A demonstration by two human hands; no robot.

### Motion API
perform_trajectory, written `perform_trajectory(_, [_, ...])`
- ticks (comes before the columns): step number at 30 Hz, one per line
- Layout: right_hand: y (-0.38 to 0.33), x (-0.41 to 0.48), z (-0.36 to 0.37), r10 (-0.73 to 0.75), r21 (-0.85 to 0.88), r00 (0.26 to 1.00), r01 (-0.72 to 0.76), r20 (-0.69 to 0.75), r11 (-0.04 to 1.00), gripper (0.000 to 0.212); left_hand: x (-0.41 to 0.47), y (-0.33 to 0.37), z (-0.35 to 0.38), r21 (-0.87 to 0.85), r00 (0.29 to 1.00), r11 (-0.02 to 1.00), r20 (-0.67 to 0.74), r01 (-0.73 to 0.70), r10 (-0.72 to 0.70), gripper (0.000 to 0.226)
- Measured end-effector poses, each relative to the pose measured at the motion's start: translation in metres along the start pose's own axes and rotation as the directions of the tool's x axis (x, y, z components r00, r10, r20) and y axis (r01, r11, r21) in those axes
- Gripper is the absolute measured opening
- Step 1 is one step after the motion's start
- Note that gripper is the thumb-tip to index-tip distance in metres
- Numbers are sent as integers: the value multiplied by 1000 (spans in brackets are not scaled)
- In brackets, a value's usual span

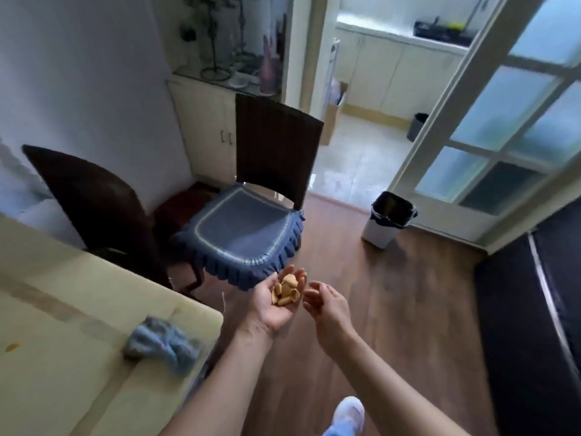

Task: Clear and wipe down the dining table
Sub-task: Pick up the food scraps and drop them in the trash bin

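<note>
— Right, we've got a palmful of peanut shells [285,292] cupped in our left hand [276,302], out past the corner of the counter [63,325]. That grip is spread, palm up, nothing pinched, the shells just resting there.

— And our right hand [327,305] sits just beside it, fingers loosely curled, holding nothing.

— We'd say the bin [390,218] is the target, well beyond the counter, across bare wooden floor [393,309].

— That's the risk. An open palm tilts mid-step and shells scatter on the floor, more to pick up.

— Bringing the right hand under as a guard would help, we reckon. The bin's mouth looks narrow too, so a toss from afar could miss.

— Meanwhile the blue cloth [163,344] lies bunched near the counter's corner, and one stray scrap [12,347] sits further along the counter.

— So wiping isn't done yet, by our judgement.
</note>
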State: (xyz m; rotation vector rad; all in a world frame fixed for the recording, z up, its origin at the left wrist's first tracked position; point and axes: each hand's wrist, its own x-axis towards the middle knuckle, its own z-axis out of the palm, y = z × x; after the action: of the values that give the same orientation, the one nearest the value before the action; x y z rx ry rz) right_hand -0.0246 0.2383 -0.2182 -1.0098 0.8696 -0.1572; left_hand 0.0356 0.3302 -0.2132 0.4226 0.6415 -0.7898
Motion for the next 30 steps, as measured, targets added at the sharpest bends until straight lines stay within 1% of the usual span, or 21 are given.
perform_trajectory(3, [-39,40,-60,-16,69,997,22,-80,997,28,45,-52,51,35,997,997,-4,72,-72,34])
perform_trajectory(7, [-91,88,-127,-55,139,988,76,-147,987,29,103,-114,109,62,987,985,12,158,-159,32])
perform_trajectory(10, [-131,125,-176,-87,148,978,116,-187,982,30,145,-162,154,64,975,973,12,221,-222,33])
perform_trajectory(14, [-176,171,-224,-98,159,965,140,-243,977,31,191,-208,202,46,964,963,6,264,-264,36])
perform_trajectory(18, [-205,222,-247,-69,184,961,121,-266,975,32,237,-224,239,59,962,960,-17,273,-273,37])
perform_trajectory(22, [-229,285,-257,-22,221,955,91,-297,971,32,303,-222,274,100,962,958,-85,269,-261,39])
perform_trajectory(26, [-257,366,-266,18,232,939,66,-343,971,32,385,-216,314,115,958,955,-114,274,-261,38])
perform_trajectory(30, [-295,465,-270,70,227,914,25,-399,973,31,480,-206,364,112,939,940,-162,322,-303,36])
